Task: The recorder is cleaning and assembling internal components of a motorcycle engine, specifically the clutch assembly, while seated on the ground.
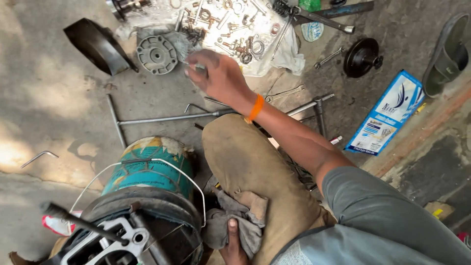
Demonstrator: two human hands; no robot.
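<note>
My right hand (218, 76) reaches forward over the ground, blurred, with an orange band on its wrist. Its fingertips are at the edge of a white cloth (289, 56) strewn with several small bolts, washers and rings, right next to a round grey metal hub (156, 54). Whether the fingers hold anything is hidden by the blur. My left hand (233, 243) is low beside my bent knee and grips a dirty grey rag (245, 221). In front of it stands a dark engine part (142, 230) resting on a teal paint can (147, 169).
A long T-handle wrench (162, 119) lies on the concrete, with spanners (284, 92), a black pulley (362, 56), a black curved cover (98, 46), a blue-and-white box (387, 115) and a sandal (449, 54) around it.
</note>
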